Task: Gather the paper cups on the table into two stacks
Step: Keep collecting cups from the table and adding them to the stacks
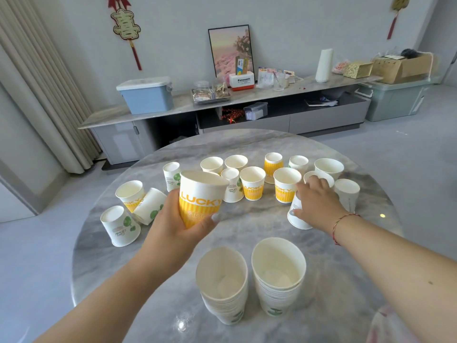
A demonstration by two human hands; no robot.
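Observation:
My left hand (176,225) grips a yellow "LUCKY" paper cup (199,196), upright and lifted above the round marble table (346,280). My right hand (317,201) closes over an upside-down white cup (296,217) at the table's right. Two stacks of nested cups stand near the front edge: the left stack (222,280) and the right stack (278,276), both mouths up. Several loose cups (252,183), white and yellow, some upright and some inverted, spread across the middle and far side. Three more cups (131,206) sit at the left, one leaning.
Beyond the table runs a low grey cabinet (247,112) with a blue storage box (147,95), a tray, a framed picture and boxes on it. Curtains hang at the left. Grey floor surrounds the table.

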